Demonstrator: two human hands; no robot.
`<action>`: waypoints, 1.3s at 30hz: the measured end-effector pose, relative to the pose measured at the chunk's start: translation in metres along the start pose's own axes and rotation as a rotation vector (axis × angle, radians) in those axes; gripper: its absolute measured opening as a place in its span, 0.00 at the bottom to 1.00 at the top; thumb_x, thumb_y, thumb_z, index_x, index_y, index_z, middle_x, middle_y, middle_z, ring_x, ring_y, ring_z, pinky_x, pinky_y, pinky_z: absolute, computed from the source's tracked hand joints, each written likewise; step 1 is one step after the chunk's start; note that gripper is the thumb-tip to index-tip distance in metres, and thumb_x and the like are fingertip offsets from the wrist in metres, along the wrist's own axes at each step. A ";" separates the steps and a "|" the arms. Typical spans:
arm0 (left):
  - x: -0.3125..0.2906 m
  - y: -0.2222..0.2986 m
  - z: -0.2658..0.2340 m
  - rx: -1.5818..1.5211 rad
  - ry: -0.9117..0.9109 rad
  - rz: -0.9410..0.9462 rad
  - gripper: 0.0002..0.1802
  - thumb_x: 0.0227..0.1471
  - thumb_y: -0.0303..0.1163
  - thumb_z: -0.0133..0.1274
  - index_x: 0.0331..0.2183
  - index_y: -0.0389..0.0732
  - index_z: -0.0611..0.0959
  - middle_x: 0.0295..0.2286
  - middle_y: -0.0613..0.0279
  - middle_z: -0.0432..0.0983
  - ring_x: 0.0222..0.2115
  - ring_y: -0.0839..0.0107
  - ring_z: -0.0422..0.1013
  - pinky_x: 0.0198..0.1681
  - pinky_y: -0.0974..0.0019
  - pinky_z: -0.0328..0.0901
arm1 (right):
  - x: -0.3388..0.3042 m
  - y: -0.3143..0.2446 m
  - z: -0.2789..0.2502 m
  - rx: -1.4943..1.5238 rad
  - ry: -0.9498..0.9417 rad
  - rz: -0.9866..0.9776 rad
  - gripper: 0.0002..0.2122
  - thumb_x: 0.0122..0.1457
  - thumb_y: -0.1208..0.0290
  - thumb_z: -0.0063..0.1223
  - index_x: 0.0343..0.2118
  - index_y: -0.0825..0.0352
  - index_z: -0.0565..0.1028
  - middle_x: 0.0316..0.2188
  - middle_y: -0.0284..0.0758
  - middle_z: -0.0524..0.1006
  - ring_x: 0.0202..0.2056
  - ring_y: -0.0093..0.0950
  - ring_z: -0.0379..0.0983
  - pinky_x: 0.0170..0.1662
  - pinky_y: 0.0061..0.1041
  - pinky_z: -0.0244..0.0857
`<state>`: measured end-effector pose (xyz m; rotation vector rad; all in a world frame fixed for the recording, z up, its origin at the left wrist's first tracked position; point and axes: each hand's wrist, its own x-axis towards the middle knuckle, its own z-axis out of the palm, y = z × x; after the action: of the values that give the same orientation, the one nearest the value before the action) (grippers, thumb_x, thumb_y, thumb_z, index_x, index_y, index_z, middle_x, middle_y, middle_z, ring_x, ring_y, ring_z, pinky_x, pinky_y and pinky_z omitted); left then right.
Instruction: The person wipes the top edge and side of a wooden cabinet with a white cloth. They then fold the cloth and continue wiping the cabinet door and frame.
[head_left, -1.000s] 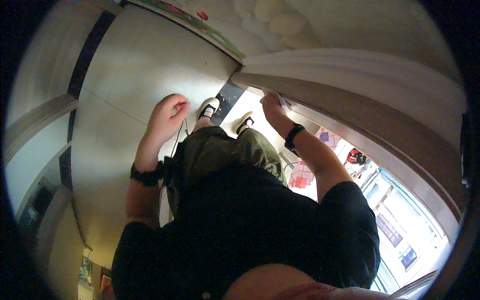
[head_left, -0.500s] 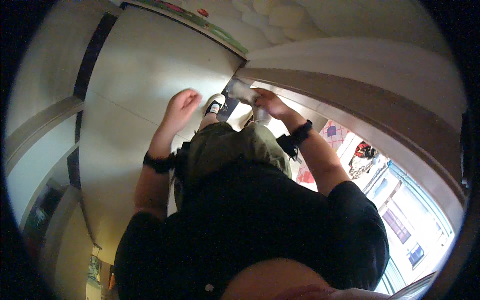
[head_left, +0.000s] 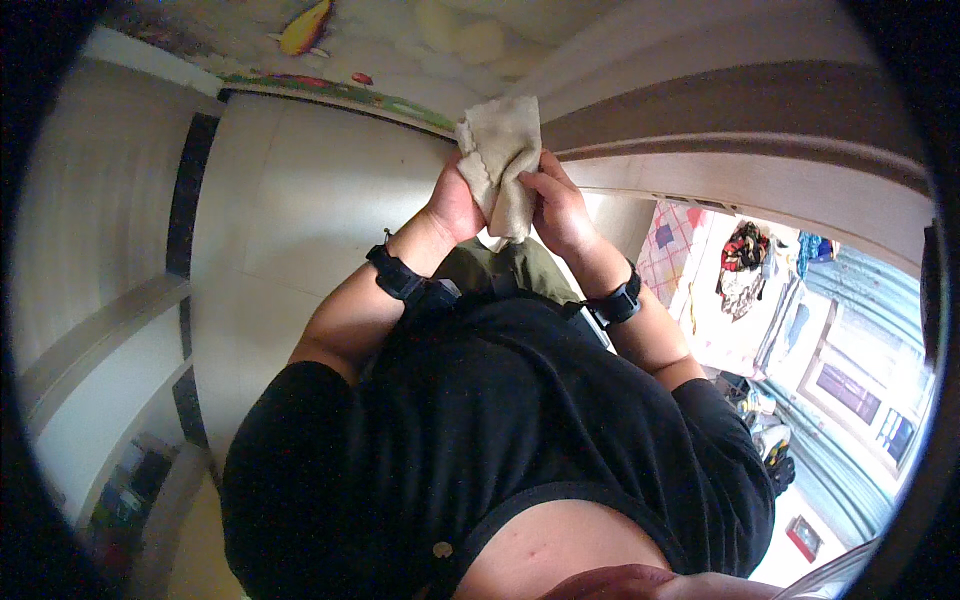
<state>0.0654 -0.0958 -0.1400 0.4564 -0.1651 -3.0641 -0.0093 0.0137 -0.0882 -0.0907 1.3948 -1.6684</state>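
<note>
**Both hands working a crumpled cloth in front of the chest**

The left hand (head_left: 452, 205) and right hand (head_left: 556, 205) are both gripping a soft, beige, rumpled cloth (head_left: 502, 160), held up at twelve o'clock from the black short-sleeved shirt (head_left: 520, 430). Fingers are closing around its lower folds, apparently bunching or wringing it; a firmer twist or regrip seems needed. Black wrist straps (head_left: 405, 280) are circling both forearms. A smooth pale cabinet door (head_left: 300, 200) is standing at ten o'clock.
</note>
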 end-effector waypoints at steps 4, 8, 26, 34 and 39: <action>0.007 -0.007 0.001 -0.124 -0.115 -0.068 0.33 0.58 0.55 0.28 0.55 0.42 0.66 0.52 0.56 0.65 0.52 0.57 0.64 0.57 0.52 0.57 | 0.003 0.014 -0.021 -0.532 0.160 -0.221 0.21 0.59 0.74 0.46 0.55 0.71 0.60 0.45 0.37 0.69 0.45 0.26 0.64 0.51 0.24 0.58; 0.008 -0.003 -0.004 -0.113 -0.156 0.005 0.33 0.58 0.55 0.29 0.55 0.42 0.66 0.53 0.56 0.64 0.52 0.55 0.63 0.58 0.51 0.55 | -0.042 -0.022 -0.052 -0.504 0.138 -0.148 0.16 0.59 0.71 0.48 0.48 0.73 0.67 0.39 0.35 0.72 0.40 0.25 0.67 0.48 0.23 0.60; 0.104 -0.109 -0.011 1.244 0.266 1.137 0.25 0.60 0.44 0.32 0.50 0.40 0.72 0.51 0.49 0.65 0.52 0.52 0.60 0.54 0.52 0.52 | -0.157 -0.070 -0.100 -0.912 0.185 -0.070 0.05 0.51 0.84 0.47 0.31 0.74 0.73 0.30 0.40 0.75 0.33 0.32 0.71 0.39 0.27 0.64; 0.180 -0.146 -0.185 1.092 0.816 0.572 0.20 0.58 0.39 0.35 0.39 0.33 0.74 0.38 0.48 0.70 0.40 0.51 0.66 0.44 0.56 0.59 | -0.144 -0.039 -0.110 -1.020 0.067 0.011 0.06 0.50 0.86 0.48 0.32 0.73 0.74 0.30 0.40 0.76 0.33 0.32 0.71 0.38 0.26 0.64; 0.200 -0.131 -0.212 -0.010 0.615 0.195 0.15 0.56 0.35 0.35 0.37 0.38 0.74 0.38 0.57 0.71 0.38 0.65 0.68 0.42 0.61 0.62 | -0.161 -0.024 -0.114 -0.964 0.194 0.034 0.06 0.52 0.85 0.49 0.33 0.73 0.74 0.30 0.39 0.75 0.33 0.29 0.72 0.39 0.24 0.65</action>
<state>-0.0669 0.0027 -0.4136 1.2574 -0.1563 -2.5873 0.0023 0.2041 -0.0323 -0.4530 2.2231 -0.8582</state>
